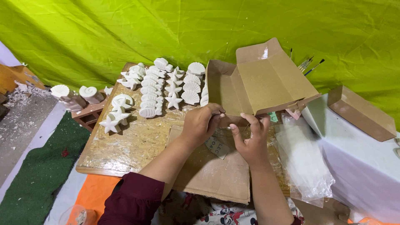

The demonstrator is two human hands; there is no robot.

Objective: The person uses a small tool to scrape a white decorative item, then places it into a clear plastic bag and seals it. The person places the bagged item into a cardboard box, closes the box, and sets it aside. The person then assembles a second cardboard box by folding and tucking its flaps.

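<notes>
Cardboard box (pixel 266 79) is plain brown, open, with flaps sticking out, tipped on its side above the tabletop (pixel 125 146). Left hand (pixel 202 123) and right hand (pixel 252 139) both pinch its bottom edge. White shell and star shapes (pixel 160 89) lie just beside it.

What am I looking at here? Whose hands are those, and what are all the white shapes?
This picture comes from a camera worn on a person's head, looking down, so you see what they see. The two hands are that person's own. The left hand and the right hand both grip the bottom edge of a brown cardboard box that is folded open. Below it lies a flat cardboard sheet on a wooden board. The white shapes are small molded stars, scallop shells and snail shells lined up on the board. To the right are clear plastic bags and another brown box. A green cloth hangs behind.
</notes>
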